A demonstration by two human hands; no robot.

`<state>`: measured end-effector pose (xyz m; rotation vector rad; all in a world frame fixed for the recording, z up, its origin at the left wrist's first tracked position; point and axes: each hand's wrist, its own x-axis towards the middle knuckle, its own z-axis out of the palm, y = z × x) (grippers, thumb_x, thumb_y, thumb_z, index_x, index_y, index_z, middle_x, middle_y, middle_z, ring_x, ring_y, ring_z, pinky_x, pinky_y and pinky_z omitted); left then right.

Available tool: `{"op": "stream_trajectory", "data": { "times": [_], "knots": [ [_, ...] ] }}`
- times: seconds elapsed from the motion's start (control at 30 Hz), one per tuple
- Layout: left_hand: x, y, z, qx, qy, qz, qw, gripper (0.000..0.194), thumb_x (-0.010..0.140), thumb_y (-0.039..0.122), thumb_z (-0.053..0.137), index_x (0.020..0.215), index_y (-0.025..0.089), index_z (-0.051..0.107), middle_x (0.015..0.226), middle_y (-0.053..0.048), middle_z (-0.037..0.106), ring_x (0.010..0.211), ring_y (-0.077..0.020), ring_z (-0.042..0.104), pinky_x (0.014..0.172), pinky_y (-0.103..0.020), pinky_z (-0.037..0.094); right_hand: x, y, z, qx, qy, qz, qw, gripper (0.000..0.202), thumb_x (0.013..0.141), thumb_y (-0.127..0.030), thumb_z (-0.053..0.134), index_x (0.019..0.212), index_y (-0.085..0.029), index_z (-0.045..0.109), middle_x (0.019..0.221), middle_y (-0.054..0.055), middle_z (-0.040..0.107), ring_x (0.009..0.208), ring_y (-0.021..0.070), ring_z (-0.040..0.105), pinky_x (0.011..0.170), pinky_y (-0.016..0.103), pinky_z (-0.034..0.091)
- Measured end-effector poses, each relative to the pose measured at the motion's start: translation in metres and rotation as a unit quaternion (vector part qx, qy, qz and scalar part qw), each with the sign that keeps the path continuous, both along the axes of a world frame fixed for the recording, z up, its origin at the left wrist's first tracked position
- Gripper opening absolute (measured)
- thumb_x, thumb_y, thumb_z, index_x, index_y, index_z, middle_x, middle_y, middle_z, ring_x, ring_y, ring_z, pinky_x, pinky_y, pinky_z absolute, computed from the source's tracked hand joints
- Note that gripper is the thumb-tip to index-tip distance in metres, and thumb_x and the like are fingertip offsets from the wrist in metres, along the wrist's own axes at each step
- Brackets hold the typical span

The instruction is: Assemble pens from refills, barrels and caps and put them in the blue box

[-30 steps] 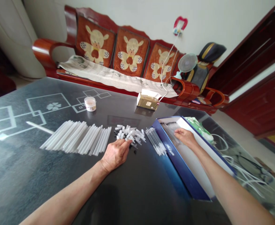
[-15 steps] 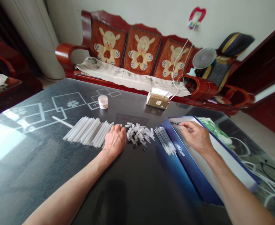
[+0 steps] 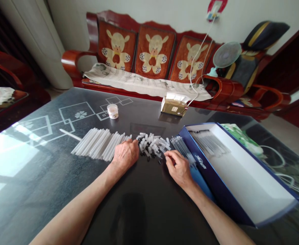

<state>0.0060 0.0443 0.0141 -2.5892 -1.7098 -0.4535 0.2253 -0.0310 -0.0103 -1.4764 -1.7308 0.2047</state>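
Observation:
My left hand (image 3: 126,152) rests on the table with curled fingers, between a row of translucent white tubes (image 3: 94,143), which look like pen barrels, and a heap of small white caps and black pieces (image 3: 153,144). Its fingers hide whatever they hold. My right hand (image 3: 179,167) is just off the heap's right side, thumb and forefinger drawn together; I cannot make out anything between them. Beside it lies a bundle of thin pen refills (image 3: 180,146), partly behind the hand. Inside the blue box (image 3: 215,183) is a row of slim clear pens (image 3: 210,143) with dark ends.
A small white tub (image 3: 112,111) and a tissue box (image 3: 173,106) stand towards the back of the dark glossy table (image 3: 149,211). A green and white packet (image 3: 241,136) and white cables (image 3: 289,183) lie right of the blue box. Beyond is a wooden sofa (image 3: 73,63).
My right hand has come out of the blue box and moved left to the caps, leaving the pens in the box visible. My left hand stays in nearly the same place. The view has shifted slightly.

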Motion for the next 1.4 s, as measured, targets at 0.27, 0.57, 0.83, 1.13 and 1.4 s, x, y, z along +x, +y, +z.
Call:
{"op": "stream_trajectory", "data": {
  "times": [0.27,0.57,0.83,1.13,1.4],
  "knots": [
    [0.012,-0.012,-0.003,-0.048,0.073,-0.004,0.996,0.022,0.089,0.016,0.040,0.094,0.014,0.061,0.082,-0.010,0.061,0.069,-0.0224,0.066,0.055,-0.027,0.045,0.001,0.004,-0.010,0.009,0.028,-0.042,0.999,0.014,0.086,-0.018,0.050,0.087,-0.022,0.063,0.085,0.004,0.067,0.077,0.0180,0.064,0.071,0.030,0.051],
    [0.012,-0.007,-0.015,0.065,-0.200,-0.146,0.967,0.032,0.091,0.016,0.039,0.117,0.017,0.058,0.093,-0.007,0.060,0.080,-0.0146,0.062,0.073,-0.024,0.052,0.000,0.004,-0.010,0.013,0.043,-0.049,0.998,0.016,0.086,-0.015,0.049,0.088,-0.023,0.062,0.088,0.004,0.066,0.079,0.0179,0.064,0.069,0.029,0.052],
    [0.021,-0.010,-0.030,0.102,-0.144,-0.230,0.957,0.028,0.095,0.020,0.042,0.120,0.018,0.053,0.092,-0.006,0.060,0.083,-0.0157,0.061,0.071,-0.024,0.051,0.029,0.003,0.000,0.031,-0.220,-0.151,0.963,0.019,0.088,-0.018,0.051,0.099,-0.021,0.067,0.102,0.010,0.063,0.090,0.0247,0.057,0.082,0.039,0.045],
    [0.022,-0.014,-0.019,0.184,-0.084,-0.186,0.962,0.021,0.096,0.032,0.047,0.096,0.024,0.067,0.075,-0.003,0.056,0.069,-0.0158,0.055,0.061,-0.025,0.045,0.035,0.005,-0.001,-0.044,-0.313,-0.191,0.929,0.015,0.087,-0.026,0.057,0.078,-0.019,0.066,0.084,0.010,0.058,0.073,0.0218,0.052,0.066,0.034,0.040],
    [0.023,-0.011,-0.026,0.132,-0.154,-0.315,0.927,0.027,0.094,0.012,0.041,0.117,0.013,0.056,0.110,-0.010,0.061,0.096,-0.0171,0.059,0.085,-0.027,0.052,0.031,0.004,0.020,-0.202,-0.310,-0.218,0.903,0.019,0.089,-0.028,0.054,0.080,-0.018,0.067,0.085,0.007,0.057,0.067,0.0161,0.055,0.060,0.028,0.036]
  ]
}}
